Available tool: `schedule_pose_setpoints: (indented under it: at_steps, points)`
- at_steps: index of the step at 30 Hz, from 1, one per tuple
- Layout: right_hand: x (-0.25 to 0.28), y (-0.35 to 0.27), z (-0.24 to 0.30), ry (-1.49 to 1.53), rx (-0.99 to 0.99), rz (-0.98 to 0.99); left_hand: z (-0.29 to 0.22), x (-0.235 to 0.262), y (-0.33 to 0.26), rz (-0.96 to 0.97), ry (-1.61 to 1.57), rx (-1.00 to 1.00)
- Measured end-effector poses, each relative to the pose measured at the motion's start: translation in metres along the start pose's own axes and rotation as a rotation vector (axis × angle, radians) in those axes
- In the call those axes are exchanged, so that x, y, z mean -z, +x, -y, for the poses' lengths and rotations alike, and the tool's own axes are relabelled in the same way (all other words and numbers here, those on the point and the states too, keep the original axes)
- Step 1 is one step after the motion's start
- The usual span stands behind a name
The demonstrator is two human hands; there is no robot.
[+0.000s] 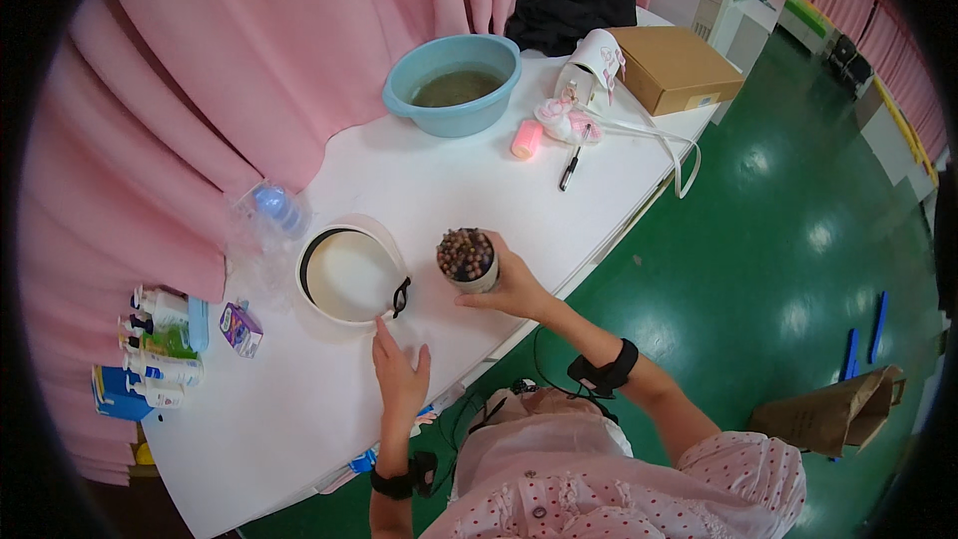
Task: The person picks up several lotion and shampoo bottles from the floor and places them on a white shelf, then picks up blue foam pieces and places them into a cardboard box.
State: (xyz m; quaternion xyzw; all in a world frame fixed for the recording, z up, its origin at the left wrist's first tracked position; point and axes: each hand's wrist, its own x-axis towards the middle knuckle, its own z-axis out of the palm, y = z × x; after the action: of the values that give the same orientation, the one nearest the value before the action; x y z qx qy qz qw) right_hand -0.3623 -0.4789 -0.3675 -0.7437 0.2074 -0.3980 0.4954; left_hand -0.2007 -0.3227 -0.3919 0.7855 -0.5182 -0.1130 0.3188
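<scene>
My right hand (514, 284) is wrapped round the side of a small pale cup (481, 282). Small, round, brown pieces (465, 255) fill the cup to the top; I cannot tell their exact kind. To the left of it lies a white round band-shaped thing (384, 237) with a dark inner lining and a black clasp (401, 296) at its right side. My left hand (401, 374) is at the near edge of this band, its fingers apart and holding nothing. Its fingertips are at or just beside the rim; whether they touch is unclear.
Farther back on the white table (329, 419) stand a blue basin (404, 118) of murky water, a pink cylinder (526, 139), a pen (570, 170), a white bag (596, 62) and a cardboard box (689, 65). Several pump bottles (165, 369) and a purple carton (240, 329) are at left.
</scene>
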Motion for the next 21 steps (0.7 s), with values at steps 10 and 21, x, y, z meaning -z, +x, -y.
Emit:
schedule_pose_setpoints:
  at_steps: [10,21]
  points:
    - [0.139,0.035,-0.069,-0.810,-0.330,0.182,-0.070,-0.017,0.031,-0.009,-0.318,0.075]
    - [0.171,0.157,-0.144,-0.693,-0.269,0.297,-0.078,-0.072,0.042,-0.335,-0.162,0.161]
